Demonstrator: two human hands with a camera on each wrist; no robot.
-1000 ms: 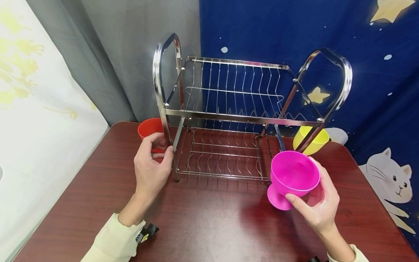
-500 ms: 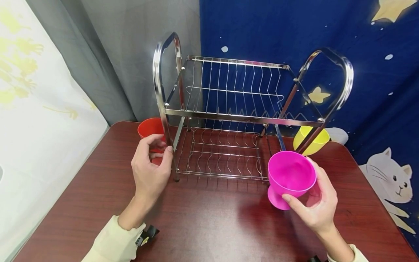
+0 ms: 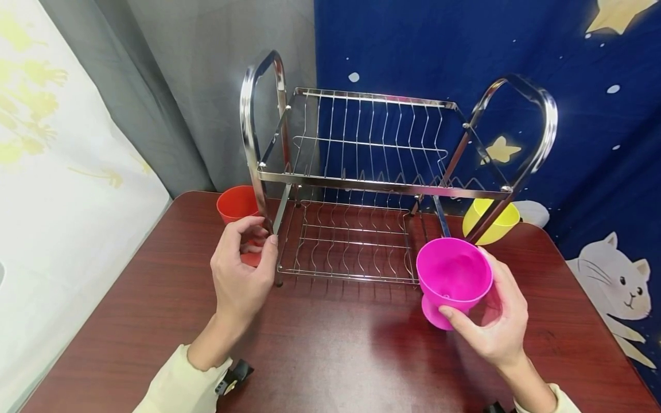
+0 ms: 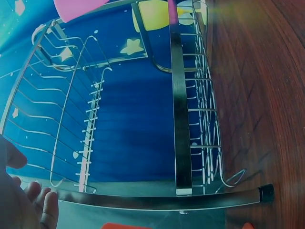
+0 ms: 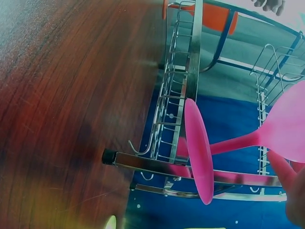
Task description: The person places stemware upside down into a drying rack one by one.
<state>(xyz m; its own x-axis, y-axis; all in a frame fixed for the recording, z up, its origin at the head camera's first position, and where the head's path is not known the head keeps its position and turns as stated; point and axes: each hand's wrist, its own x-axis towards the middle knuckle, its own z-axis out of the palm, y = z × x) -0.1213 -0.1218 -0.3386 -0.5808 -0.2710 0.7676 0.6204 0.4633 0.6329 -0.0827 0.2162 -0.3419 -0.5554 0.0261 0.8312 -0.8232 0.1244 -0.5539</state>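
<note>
The right hand [image 3: 497, 328] grips a magenta plastic stemmed cup [image 3: 454, 272] just before the 2-tier chrome wire rack's [image 3: 382, 185] right front corner; the left hand [image 3: 240, 278] curves beside its left front post [image 3: 260, 198], grip unclear; a red cup [image 3: 235, 202] flanks its left end.

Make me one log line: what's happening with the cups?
right hand: holds pink cup | left hand: by rack | red cup: left of rack | yellow cup: at rack's right
</note>
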